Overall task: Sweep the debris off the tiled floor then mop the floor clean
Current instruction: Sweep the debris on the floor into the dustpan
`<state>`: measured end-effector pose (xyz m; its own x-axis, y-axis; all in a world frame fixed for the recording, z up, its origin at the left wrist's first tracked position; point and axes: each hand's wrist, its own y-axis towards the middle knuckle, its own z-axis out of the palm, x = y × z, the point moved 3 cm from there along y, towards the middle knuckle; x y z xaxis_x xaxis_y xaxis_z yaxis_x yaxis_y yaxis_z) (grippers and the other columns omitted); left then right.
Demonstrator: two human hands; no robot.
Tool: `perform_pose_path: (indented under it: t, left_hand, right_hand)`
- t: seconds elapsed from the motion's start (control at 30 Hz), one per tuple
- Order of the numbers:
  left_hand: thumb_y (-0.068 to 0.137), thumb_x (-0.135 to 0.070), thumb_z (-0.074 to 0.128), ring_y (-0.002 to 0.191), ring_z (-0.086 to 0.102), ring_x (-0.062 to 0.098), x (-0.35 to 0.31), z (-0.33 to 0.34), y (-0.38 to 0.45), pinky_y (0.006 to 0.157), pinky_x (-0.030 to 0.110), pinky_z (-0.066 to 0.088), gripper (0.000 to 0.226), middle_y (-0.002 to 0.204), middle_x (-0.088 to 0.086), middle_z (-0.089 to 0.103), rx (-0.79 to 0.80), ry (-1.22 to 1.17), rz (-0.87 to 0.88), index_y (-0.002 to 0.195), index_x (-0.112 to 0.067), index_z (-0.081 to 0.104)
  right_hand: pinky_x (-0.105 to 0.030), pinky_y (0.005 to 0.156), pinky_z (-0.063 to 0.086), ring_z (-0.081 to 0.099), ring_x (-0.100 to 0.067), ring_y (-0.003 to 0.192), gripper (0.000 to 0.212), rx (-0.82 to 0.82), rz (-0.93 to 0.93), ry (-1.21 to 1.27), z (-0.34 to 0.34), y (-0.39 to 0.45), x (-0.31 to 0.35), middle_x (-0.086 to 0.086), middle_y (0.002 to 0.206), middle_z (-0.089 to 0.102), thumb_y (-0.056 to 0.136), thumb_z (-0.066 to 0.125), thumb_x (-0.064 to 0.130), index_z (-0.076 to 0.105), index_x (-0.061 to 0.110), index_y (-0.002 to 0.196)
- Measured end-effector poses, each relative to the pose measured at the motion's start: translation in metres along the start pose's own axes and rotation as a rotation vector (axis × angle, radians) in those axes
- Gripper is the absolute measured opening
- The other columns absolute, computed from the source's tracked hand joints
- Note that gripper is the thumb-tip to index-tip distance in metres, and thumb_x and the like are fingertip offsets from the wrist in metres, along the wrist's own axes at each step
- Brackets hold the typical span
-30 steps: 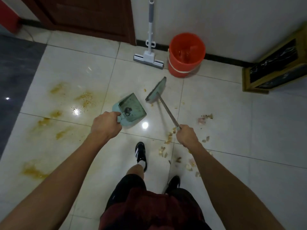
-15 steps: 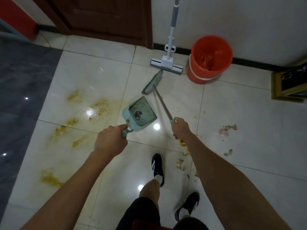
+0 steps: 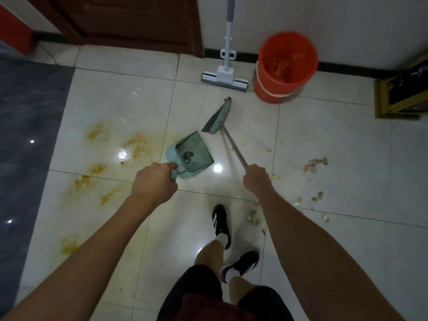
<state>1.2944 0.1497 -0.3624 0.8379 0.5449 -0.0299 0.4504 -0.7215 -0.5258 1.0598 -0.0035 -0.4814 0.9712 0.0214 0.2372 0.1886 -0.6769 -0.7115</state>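
My left hand [image 3: 154,183] grips the handle of a teal dustpan [image 3: 191,156], held out over the white tiled floor [image 3: 324,126]. My right hand [image 3: 256,179] grips the metal handle of a small teal broom [image 3: 218,117], its head pointing away toward the wall. Scattered debris [image 3: 316,165] lies to the right, with more bits [image 3: 253,216] near my feet. Yellow-brown stains [image 3: 136,144] spread over the tiles on the left. A sponge mop [image 3: 225,77] leans against the far wall beside an orange bucket [image 3: 286,66].
A dark wooden door [image 3: 129,22] stands at the back left. A grey floor strip [image 3: 27,126] runs along the left. A wooden-framed object [image 3: 403,93] sits at the right edge. My black shoes [image 3: 221,222] stand on the tiles below my hands.
The view has shifted as I stepped; broom and dustpan now sit closer to the mop and bucket. Both hands keep their hold. The broom head has swung slightly right.
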Motion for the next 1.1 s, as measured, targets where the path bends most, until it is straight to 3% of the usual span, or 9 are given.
perform_pose_path:
  t: [0.27, 0.57, 0.7, 0.83, 1.0, 1.1]
  left_hand:
    - [0.089, -0.025, 0.057, 0.089, 0.066, 0.033, -0.056, 0.003, -0.03, 0.071, 0.034, 0.05, 0.036, 0.102, 0.009, 0.071, -0.021, 0.022, 0.062, 0.122, -0.033, 0.067]
    - [0.087, -0.027, 0.055, 0.086, 0.066, 0.03, -0.121, 0.028, -0.09, 0.075, 0.036, 0.054, 0.038, 0.099, 0.007, 0.071, -0.041, 0.111, 0.174, 0.123, -0.035, 0.067]
    - [0.088, -0.028, 0.053, 0.089, 0.067, 0.031, -0.157, 0.04, -0.113, 0.077, 0.037, 0.054, 0.043, 0.104, 0.008, 0.071, -0.045, 0.144, 0.227, 0.128, -0.035, 0.065]
    - [0.086, -0.023, 0.055, 0.084, 0.066, 0.029, -0.189, 0.047, -0.132, 0.071, 0.033, 0.052, 0.04, 0.101, 0.007, 0.072, -0.028, 0.147, 0.26, 0.124, -0.031, 0.068]
    - [0.09, -0.022, 0.056, 0.075, 0.059, 0.023, -0.208, 0.048, -0.147, 0.062, 0.03, 0.045, 0.033, 0.095, 0.002, 0.07, -0.012, 0.135, 0.288, 0.12, -0.031, 0.069]
    - [0.09, -0.022, 0.056, 0.074, 0.057, 0.024, -0.211, 0.044, -0.147, 0.063, 0.03, 0.044, 0.031, 0.093, 0.003, 0.069, -0.022, 0.137, 0.307, 0.116, -0.029, 0.07]
  right_hand:
    - [-0.038, 0.09, 0.053, 0.063, -0.032, 0.108, 0.025, -0.011, 0.129, 0.05, 0.013, -0.074, -0.096, -0.013, 0.117, 0.062, 0.098, 0.048, 0.013, 0.058, 0.007, 0.121]
    - [-0.033, 0.08, 0.049, 0.063, -0.032, 0.106, 0.022, -0.017, 0.253, 0.142, 0.027, -0.166, -0.226, -0.013, 0.116, 0.061, 0.097, 0.05, 0.015, 0.057, 0.007, 0.116]
    - [-0.034, 0.086, 0.051, 0.063, -0.03, 0.108, 0.023, -0.017, 0.325, 0.182, 0.041, -0.202, -0.272, -0.013, 0.119, 0.062, 0.096, 0.052, 0.015, 0.058, 0.009, 0.118]
    - [-0.037, 0.088, 0.053, 0.063, -0.03, 0.108, 0.028, -0.052, 0.394, 0.258, 0.05, -0.23, -0.298, -0.012, 0.119, 0.063, 0.096, 0.048, 0.015, 0.058, 0.01, 0.122]
    - [-0.034, 0.076, 0.054, 0.065, -0.031, 0.101, 0.033, -0.087, 0.419, 0.392, 0.049, -0.244, -0.308, -0.014, 0.115, 0.065, 0.094, 0.052, 0.016, 0.062, 0.008, 0.124]
    - [-0.035, 0.082, 0.056, 0.065, -0.032, 0.102, 0.034, -0.096, 0.417, 0.453, 0.049, -0.245, -0.301, -0.014, 0.116, 0.065, 0.093, 0.053, 0.016, 0.063, 0.009, 0.125]
